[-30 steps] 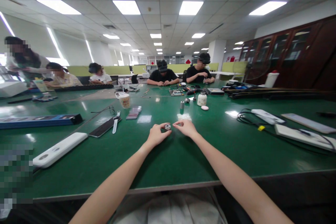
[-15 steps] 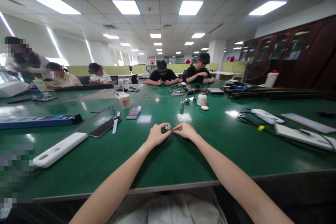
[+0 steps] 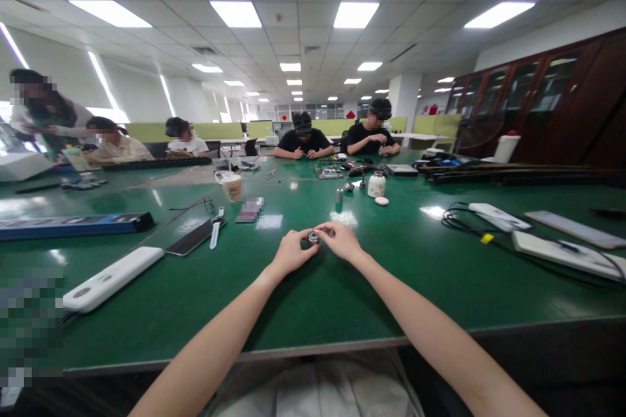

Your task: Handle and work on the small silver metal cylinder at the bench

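Observation:
My left hand (image 3: 292, 251) is closed around a small round metal part (image 3: 313, 238), silvery with a ring-shaped top and a dark centre. The part stands upright on the green table, between my thumb and fingers. From the other side, my right hand (image 3: 343, 242) reaches to the part's top edge with thumb and forefinger pinched. Whatever lies in that pinch is too small to make out. Farther off on the table stands a small metal cylinder (image 3: 339, 195), beside a small dark metal piece (image 3: 348, 187).
A white jar (image 3: 376, 184) and its pink lid (image 3: 382, 201) stand beyond my right hand. To the left are a paper cup (image 3: 232, 187), a watch (image 3: 215, 229), a dark tablet (image 3: 190, 238) and a white power bank (image 3: 113, 278). Cabled white devices (image 3: 567, 254) lie right. Several people sit opposite.
My right hand has moved up and left, from beside the metal part to its top edge. My left hand keeps its hold in nearly the same place.

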A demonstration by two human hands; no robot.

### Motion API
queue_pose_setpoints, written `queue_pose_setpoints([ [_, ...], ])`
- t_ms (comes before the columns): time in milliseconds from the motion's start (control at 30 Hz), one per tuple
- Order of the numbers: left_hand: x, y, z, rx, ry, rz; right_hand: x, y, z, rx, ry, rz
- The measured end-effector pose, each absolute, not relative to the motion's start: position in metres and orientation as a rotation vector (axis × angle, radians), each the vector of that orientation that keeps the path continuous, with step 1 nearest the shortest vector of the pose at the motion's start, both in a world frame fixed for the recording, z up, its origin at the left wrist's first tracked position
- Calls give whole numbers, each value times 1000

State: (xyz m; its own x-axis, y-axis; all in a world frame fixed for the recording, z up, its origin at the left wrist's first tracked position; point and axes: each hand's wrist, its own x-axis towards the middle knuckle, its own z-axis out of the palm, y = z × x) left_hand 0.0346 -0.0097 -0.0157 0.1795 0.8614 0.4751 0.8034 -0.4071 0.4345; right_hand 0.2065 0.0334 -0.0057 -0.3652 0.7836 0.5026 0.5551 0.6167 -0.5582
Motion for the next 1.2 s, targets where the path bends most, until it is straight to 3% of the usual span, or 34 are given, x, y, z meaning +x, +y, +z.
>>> queue_pose_setpoints([
  [1200,34,-10,-15,2386,1657,1007,206,20,2,-1059,-2130,315],
])
